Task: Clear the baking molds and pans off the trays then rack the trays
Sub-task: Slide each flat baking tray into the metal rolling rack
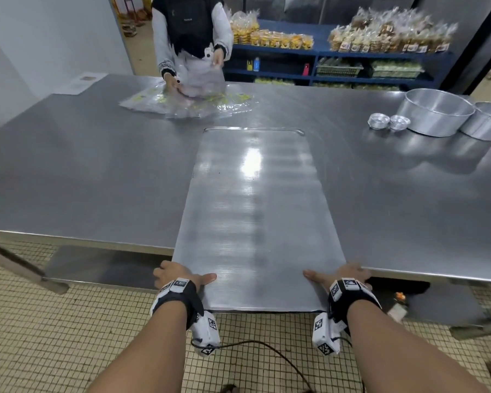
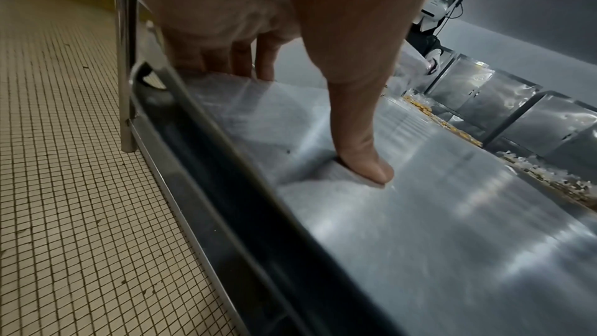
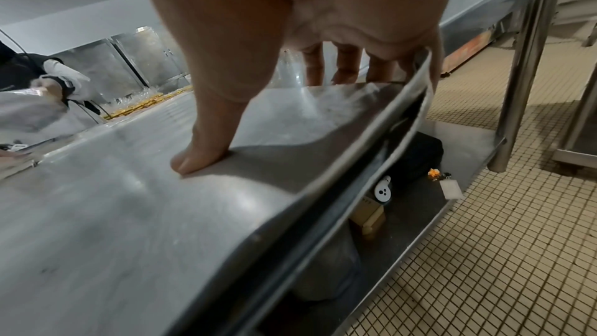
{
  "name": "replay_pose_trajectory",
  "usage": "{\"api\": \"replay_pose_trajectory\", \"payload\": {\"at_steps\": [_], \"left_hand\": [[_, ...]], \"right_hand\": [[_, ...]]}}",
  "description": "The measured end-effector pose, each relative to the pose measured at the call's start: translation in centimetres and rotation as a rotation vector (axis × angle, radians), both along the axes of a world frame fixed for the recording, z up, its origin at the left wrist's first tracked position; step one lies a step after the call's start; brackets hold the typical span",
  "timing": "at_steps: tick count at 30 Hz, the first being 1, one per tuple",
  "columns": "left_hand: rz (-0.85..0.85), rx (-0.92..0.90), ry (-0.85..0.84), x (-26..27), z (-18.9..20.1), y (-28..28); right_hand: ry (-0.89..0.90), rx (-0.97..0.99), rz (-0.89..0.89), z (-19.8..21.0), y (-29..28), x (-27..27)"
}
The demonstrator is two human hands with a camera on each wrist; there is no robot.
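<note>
A long bare metal tray (image 1: 255, 211) lies lengthwise on the steel table (image 1: 82, 171), its near end hanging over the table's front edge. My left hand (image 1: 182, 276) grips the tray's near left corner, thumb (image 2: 365, 162) pressed on top and fingers (image 2: 239, 60) curled under the rim. My right hand (image 1: 340, 275) grips the near right corner the same way, thumb (image 3: 200, 155) on top, fingers (image 3: 348, 65) under. Two round deep pans (image 1: 434, 112) and small fluted molds (image 1: 389, 121) sit on the table at the far right, off the tray.
A person (image 1: 193, 43) across the table handles clear plastic bags (image 1: 193, 104). Blue shelves (image 1: 338, 52) with packed baked goods stand behind. The table's lower shelf (image 3: 420, 201) holds a box and small items. Tiled floor (image 1: 68, 336) lies below me.
</note>
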State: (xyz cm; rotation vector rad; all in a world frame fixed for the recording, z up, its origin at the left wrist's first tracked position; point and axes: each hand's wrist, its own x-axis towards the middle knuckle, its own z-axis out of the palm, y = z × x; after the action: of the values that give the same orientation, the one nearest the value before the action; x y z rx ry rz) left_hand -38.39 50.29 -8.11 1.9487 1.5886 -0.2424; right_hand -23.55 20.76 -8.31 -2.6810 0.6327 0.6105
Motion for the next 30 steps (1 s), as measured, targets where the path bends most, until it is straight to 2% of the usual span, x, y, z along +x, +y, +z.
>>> {"api": "replay_pose_trajectory", "payload": {"at_steps": [4, 11, 19, 26, 30], "left_hand": [[-0.014, 0.005, -0.021, -1.5, -0.3, -0.4], [-0.028, -0.024, -0.033, -4.7, -0.2, -3.2], [-0.019, -0.033, -0.05, -10.6, -0.9, -7.8], [-0.012, -0.091, -0.084, -15.0, -1.7, -10.8], [-0.062, -0.117, -0.038, -16.1, -1.7, -11.7]], "right_hand": [[-0.025, 0.048, -0.037, 0.1, -0.7, -1.8], [-0.007, 0.091, 0.011, 0.3, -3.7, -5.5], [0.02, 0.116, -0.01, -0.3, -8.7, -11.3], [0.078, 0.143, -0.026, 1.1, -12.4, -15.7], [0.081, 0.13, -0.024, 1.1, -13.4, -16.8]]}}
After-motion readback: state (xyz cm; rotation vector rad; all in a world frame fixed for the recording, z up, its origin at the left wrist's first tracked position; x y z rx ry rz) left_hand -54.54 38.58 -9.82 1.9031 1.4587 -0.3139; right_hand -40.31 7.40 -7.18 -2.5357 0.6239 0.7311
